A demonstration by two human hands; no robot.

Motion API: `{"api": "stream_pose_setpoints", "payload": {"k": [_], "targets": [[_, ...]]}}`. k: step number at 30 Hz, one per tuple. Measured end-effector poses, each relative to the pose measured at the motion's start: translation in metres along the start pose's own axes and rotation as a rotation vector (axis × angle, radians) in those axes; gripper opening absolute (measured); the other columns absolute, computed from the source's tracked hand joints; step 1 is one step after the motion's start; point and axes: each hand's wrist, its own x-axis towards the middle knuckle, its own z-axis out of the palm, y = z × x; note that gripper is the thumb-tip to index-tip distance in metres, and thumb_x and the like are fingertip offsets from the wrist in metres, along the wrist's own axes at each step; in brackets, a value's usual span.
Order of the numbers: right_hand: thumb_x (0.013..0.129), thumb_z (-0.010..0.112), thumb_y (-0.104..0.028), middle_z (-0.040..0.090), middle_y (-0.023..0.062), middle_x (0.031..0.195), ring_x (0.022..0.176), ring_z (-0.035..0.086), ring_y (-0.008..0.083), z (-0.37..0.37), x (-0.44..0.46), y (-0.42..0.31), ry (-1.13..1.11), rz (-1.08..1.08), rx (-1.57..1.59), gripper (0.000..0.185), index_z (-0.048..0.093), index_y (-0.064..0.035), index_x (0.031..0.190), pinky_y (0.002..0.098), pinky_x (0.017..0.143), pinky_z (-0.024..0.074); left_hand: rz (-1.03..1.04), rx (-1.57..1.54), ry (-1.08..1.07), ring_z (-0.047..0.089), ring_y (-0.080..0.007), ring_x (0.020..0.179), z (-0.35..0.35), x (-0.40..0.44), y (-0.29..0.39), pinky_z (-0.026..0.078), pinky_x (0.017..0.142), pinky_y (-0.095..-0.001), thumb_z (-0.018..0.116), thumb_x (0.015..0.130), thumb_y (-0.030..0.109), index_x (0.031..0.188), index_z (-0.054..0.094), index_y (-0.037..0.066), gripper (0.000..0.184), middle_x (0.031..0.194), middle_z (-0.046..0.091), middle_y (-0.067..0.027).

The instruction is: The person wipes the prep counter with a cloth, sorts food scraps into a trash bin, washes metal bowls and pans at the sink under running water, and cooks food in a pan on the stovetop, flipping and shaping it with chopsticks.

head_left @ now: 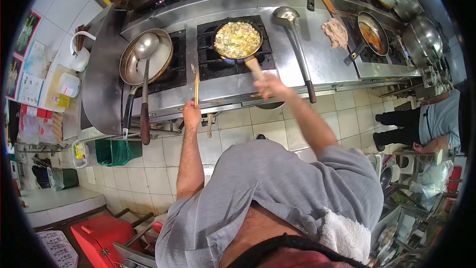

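My right hand [273,88] is closed around the light wooden handle [254,67] of a frying pan. The pan sits over a lit burner, and a yellow-white, egg-like mixture with green bits [238,40] fills it. In my left hand [192,115] a pair of chopsticks [197,89] points up toward the stove, apart from the food. To the left, a wide pan [130,64] with a pale, whitish inside rests on another burner. A ladle [147,46] lies across it, its dark handle hanging over the stove's front edge.
Right of my pan, a second ladle [292,30] lies on the steel counter [317,59] near a crumpled cloth [335,33]. Farther right are a pan with orange residue [368,34] and metal pots [422,40]. Another person [436,121] stands at the right. A green bin [115,153] is at lower left.
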Motion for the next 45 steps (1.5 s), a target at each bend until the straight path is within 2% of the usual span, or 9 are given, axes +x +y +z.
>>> {"api": "stream_pose_setpoints", "payload": {"k": [1, 2, 3, 12, 15, 19, 23, 38, 45], "targets": [[0.082, 0.061, -0.016, 0.054, 0.002, 0.065, 0.052, 0.053, 0.0106, -0.052, 0.016, 0.012, -0.07, -0.107, -0.063, 0.017, 0.05, -0.0066, 0.093, 0.0255, 0.042, 0.0434, 0.002, -0.001, -0.005, 0.06, -0.032, 0.075, -0.001, -0.001, -0.009, 0.048, 0.069, -0.0385, 0.064, 0.076, 0.012, 0.09, 0.055, 0.0, 0.02, 0.077, 0.061, -0.0167], [0.082, 0.059, -0.017, 0.057, 0.0035, 0.069, 0.052, 0.054, 0.0116, -0.03, -0.021, -0.034, 0.412, -0.093, -0.15, 0.019, 0.053, -0.0038, 0.094, 0.026, 0.045, 0.0468, -0.025, -0.032, -0.037, 0.061, -0.0302, 0.071, 0.0, -0.002, -0.02, 0.049, 0.065, -0.0375, 0.063, 0.078, 0.011, 0.089, 0.054, 0.0, 0.018, 0.075, 0.061, -0.0156], [0.082, 0.06, -0.021, 0.058, 0.0045, 0.07, 0.051, 0.056, 0.013, -0.077, 0.008, -0.006, 0.422, -0.211, -0.441, 0.026, 0.053, -0.0023, 0.099, 0.0263, 0.044, 0.0468, -0.048, -0.065, -0.065, 0.062, -0.0284, 0.067, 0.0, -0.001, -0.025, 0.049, 0.061, -0.0365, 0.062, 0.079, 0.011, 0.088, 0.053, 0.001, 0.016, 0.073, 0.061, -0.0144], [0.081, 0.061, -0.016, 0.055, 0.0061, 0.066, 0.055, 0.059, 0.0189, 0.02, 0.004, 0.001, -0.011, 0.062, -0.024, 0.023, 0.045, -0.0045, 0.094, 0.0289, 0.047, 0.0503, -0.077, -0.43, -0.063, 0.051, -0.0093, 0.055, -0.03, -0.032, -0.025, 0.044, 0.049, -0.024, 0.052, 0.085, 0.002, 0.097, 0.05, 0.001, 0.013, 0.076, 0.054, -0.0046], [0.078, 0.057, 0.0, 0.062, 0.0113, 0.078, 0.063, 0.063, 0.0191, -0.069, 0.016, -0.003, 0.407, -0.043, -0.241, 0.029, 0.05, 0.001, 0.106, 0.0335, 0.054, 0.053, -0.069, -0.52, -0.06, 0.048, -0.0081, 0.055, -0.04, -0.044, -0.038, 0.042, 0.049, -0.0234, 0.049, 0.085, 0.001, 0.1, 0.049, 0.0, 0.015, 0.075, 0.052, -0.0026], [0.08, 0.06, -0.008, 0.059, 0.0061, 0.07, 0.052, 0.06, 0.0169, -0.025, 0.009, -0.031, -0.021, 0.112, -0.105, 0.03, 0.048, -0.0031, 0.108, 0.0255, 0.043, 0.0464, -0.105, -0.548, -0.098, 0.048, -0.0075, 0.057, -0.038, -0.055, -0.051, 0.042, 0.05, -0.0228, 0.048, 0.086, 0.001, 0.102, 0.048, 0.0, 0.016, 0.074, 0.051, -0.0011], [0.082, 0.058, -0.007, 0.042, -0.0033, 0.055, 0.039, 0.039, 0.009, 0.008, 0.049, 0.02, -0.32, 0.216, 0.656, 0.014, 0.046, -0.0111, 0.087, 0.0244, 0.035, 0.0326, -0.128, -0.585, -0.104, 0.048, -0.0068, 0.058, -0.035, -0.064, -0.049, 0.041, 0.05, -0.0214, 0.05, 0.088, 0.007, 0.099, 0.047, 0.003, 0.012, 0.074, 0.051, -0.0004], [0.082, 0.056, -0.008, 0.03, -0.0075, 0.049, 0.035, 0.028, 0.0048, 0.066, 0.018, 0.023, -0.124, 0.117, 0.577, 0.029, 0.035, -0.0156, 0.064, 0.0238, 0.033, 0.0244, -0.126, -0.713, -0.158, 0.046, -0.0061, 0.056, -0.043, -0.087, -0.069, 0.036, 0.048, -0.0206, 0.053, 0.085, 0.007, 0.096, 0.049, 0.004, 0.012, 0.073, 0.051, 0.0008], [0.082, 0.057, -0.011, 0.035, -0.0052, 0.051, 0.036, 0.032, 0.0069, 0.073, -0.019, -0.093, -0.084, -0.063, 0.275, 0.021, 0.04, -0.0105, 0.069, 0.0231, 0.031, 0.0232, -0.11, -0.777, -0.172, 0.046, -0.0064, 0.057, -0.046, -0.069, -0.101, 0.038, 0.051, -0.0212, 0.052, 0.085, 0.005, 0.093, 0.049, 0.004, 0.009, 0.07, 0.05, 0.0008]]}}
